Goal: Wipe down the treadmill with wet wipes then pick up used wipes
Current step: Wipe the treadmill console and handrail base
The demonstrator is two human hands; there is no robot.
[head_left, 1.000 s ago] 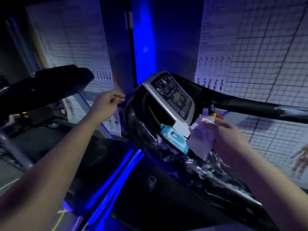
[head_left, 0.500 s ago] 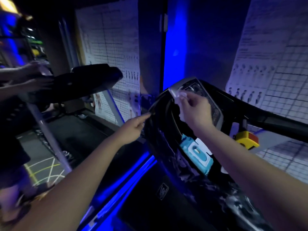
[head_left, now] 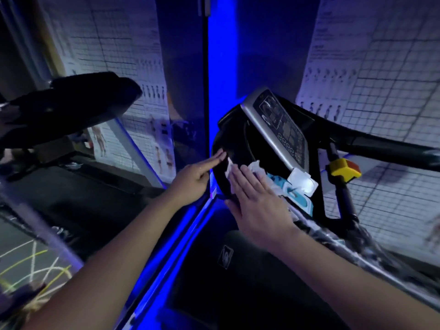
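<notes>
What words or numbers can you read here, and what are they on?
None can be read for sure.
Console panel: lit digits, too blurred.
Wall charts: print too small.
Treadmill hood logo: blurred.
Wipes packet: no legible label.

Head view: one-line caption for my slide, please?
Right hand presses a wet wipe on the treadmill's dark console rim; left hand touches it.

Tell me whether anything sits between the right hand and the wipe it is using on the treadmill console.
Nothing visible does. The right hand lies flat on the wipe, pressing it against the black console housing. The left hand touches the housing's edge beside it, not in between.
</notes>
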